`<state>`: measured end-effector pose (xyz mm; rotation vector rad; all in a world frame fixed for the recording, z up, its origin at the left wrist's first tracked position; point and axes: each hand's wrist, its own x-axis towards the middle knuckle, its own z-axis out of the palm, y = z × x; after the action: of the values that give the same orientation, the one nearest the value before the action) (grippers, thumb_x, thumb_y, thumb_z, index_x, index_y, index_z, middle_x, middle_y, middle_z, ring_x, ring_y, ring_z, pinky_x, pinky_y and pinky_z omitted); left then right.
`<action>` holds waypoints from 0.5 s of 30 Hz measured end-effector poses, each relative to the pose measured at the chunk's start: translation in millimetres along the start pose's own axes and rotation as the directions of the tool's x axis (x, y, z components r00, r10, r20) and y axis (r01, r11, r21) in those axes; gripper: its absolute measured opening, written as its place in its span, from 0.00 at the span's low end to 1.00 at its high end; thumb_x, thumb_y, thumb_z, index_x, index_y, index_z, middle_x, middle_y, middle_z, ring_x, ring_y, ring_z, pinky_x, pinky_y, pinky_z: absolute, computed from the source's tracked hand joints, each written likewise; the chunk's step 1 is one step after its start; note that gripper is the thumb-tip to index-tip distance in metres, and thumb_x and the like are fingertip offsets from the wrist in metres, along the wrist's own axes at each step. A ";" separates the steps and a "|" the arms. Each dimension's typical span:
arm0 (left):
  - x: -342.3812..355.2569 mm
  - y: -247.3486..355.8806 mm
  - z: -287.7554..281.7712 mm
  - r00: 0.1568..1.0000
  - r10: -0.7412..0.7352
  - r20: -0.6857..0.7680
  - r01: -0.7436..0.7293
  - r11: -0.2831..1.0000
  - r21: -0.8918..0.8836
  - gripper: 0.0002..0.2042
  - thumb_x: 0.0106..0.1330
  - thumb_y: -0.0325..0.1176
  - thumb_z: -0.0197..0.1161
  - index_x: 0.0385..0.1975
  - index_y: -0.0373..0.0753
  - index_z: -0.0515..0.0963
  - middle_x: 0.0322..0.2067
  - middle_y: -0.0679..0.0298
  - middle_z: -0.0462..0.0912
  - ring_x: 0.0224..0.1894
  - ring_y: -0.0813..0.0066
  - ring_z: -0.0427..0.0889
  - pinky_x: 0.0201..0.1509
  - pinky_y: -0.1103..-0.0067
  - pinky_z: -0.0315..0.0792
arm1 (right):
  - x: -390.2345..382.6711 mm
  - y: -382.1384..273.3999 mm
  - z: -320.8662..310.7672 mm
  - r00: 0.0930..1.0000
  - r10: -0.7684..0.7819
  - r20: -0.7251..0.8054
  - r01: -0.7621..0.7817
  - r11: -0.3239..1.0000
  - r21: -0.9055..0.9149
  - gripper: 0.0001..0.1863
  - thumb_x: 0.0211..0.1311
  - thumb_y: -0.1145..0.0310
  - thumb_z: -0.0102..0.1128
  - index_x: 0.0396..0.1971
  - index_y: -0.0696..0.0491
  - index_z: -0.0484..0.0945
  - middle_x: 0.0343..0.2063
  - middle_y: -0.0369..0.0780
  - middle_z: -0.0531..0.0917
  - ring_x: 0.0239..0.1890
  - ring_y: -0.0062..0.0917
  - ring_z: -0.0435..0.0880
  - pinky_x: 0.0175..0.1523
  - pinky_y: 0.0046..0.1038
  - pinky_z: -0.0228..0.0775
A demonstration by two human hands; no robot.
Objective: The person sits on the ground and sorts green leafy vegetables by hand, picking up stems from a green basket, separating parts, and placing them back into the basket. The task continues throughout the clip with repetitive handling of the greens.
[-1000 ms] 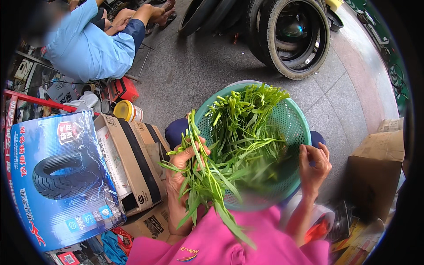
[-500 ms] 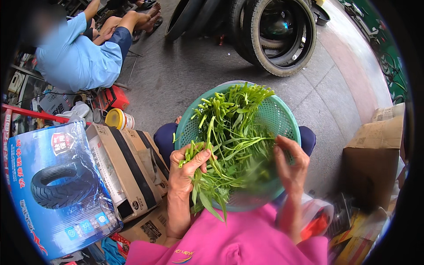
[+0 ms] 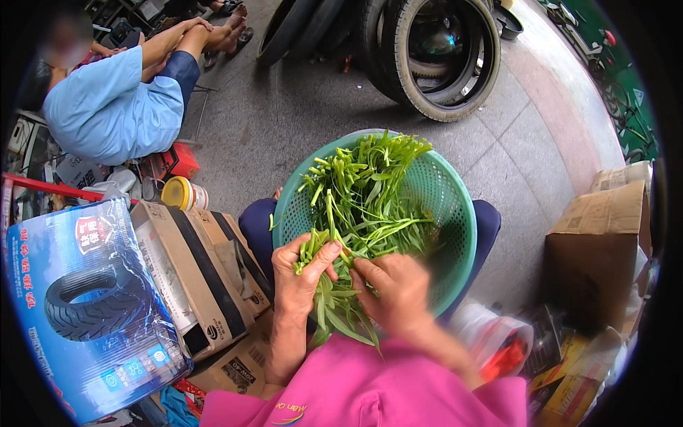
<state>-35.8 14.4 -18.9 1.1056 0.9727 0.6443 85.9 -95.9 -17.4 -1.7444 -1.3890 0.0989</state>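
Note:
A round green plastic basket (image 3: pixel 448 206) rests on my lap, filled with leafy green vegetable stalks (image 3: pixel 363 192). My left hand (image 3: pixel 302 274) grips a bunch of the green stalks (image 3: pixel 334 306) at the basket's near rim, leaves hanging down toward my pink shirt. My right hand (image 3: pixel 395 288) has come in beside it and pinches stems of that same bunch, the two hands nearly touching.
Cardboard boxes (image 3: pixel 192 263) and a blue box printed with a tyre (image 3: pixel 85 306) stand at my left. Another person in a light blue shirt (image 3: pixel 114 107) sits far left. Tyres (image 3: pixel 441 57) lean at the back. A brown carton (image 3: pixel 597 249) and bags lie right.
My right hand has moved from the basket's right side over to the bunch in my left hand. The view has tilted slightly lower.

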 end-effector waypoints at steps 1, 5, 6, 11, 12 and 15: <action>-2.2 -0.3 1.1 1.000 0.003 -0.005 -0.003 1.000 0.006 0.04 0.62 0.26 0.70 0.32 0.32 0.84 0.25 0.66 0.84 0.19 0.83 0.76 0.23 0.85 0.70 | -1.2 1.2 3.5 1.000 0.007 -0.016 -0.007 1.000 0.001 0.11 0.47 0.77 0.71 0.33 0.56 0.83 0.21 0.38 0.78 0.22 0.31 0.78 0.29 0.31 0.69; -8.1 -1.9 6.2 1.000 0.021 0.014 -0.021 1.000 -0.002 0.05 0.62 0.26 0.70 0.32 0.31 0.84 0.24 0.66 0.84 0.19 0.82 0.78 0.24 0.85 0.70 | -6.8 5.6 16.1 0.987 0.137 -0.090 -0.130 0.988 0.081 0.10 0.46 0.76 0.70 0.31 0.55 0.82 0.19 0.37 0.77 0.19 0.30 0.78 0.24 0.30 0.69; -9.5 -1.7 4.5 0.999 0.030 0.033 -0.031 0.999 0.026 0.05 0.62 0.27 0.70 0.32 0.31 0.84 0.25 0.66 0.84 0.20 0.82 0.78 0.24 0.85 0.70 | -6.0 6.3 15.5 0.986 0.147 -0.083 -0.141 0.987 0.072 0.08 0.46 0.76 0.69 0.29 0.54 0.81 0.19 0.38 0.78 0.18 0.30 0.79 0.23 0.30 0.70; -13.1 -2.2 -8.6 0.996 0.020 -0.083 -0.031 0.990 -0.141 0.08 0.64 0.29 0.70 0.38 0.33 0.83 0.33 0.60 0.87 0.23 0.81 0.81 0.24 0.86 0.70 | -8.2 6.0 6.1 0.970 0.232 0.066 -0.240 0.956 0.169 0.08 0.43 0.75 0.68 0.26 0.54 0.80 0.20 0.39 0.78 0.19 0.32 0.79 0.24 0.31 0.71; -10.2 0.8 -12.7 0.996 0.039 -0.085 -0.056 0.976 -0.212 0.08 0.64 0.29 0.69 0.40 0.33 0.82 0.38 0.57 0.87 0.26 0.81 0.82 0.23 0.87 0.68 | -8.2 4.5 2.7 0.968 0.226 0.105 -0.243 0.951 0.192 0.08 0.43 0.75 0.67 0.26 0.54 0.79 0.20 0.39 0.78 0.20 0.32 0.79 0.25 0.32 0.71; -7.5 4.1 -12.2 0.999 0.037 -0.008 -0.037 0.954 -0.298 0.10 0.62 0.25 0.70 0.42 0.34 0.82 0.41 0.51 0.87 0.27 0.81 0.80 0.25 0.87 0.68 | -16.0 3.7 6.3 0.970 0.185 0.157 -0.219 0.945 0.241 0.07 0.42 0.75 0.67 0.25 0.55 0.79 0.19 0.40 0.77 0.20 0.33 0.79 0.25 0.33 0.71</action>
<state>-50.0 14.9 -14.2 0.8566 0.8259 0.7951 79.2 -105.4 -30.6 -1.6789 -1.2229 0.4950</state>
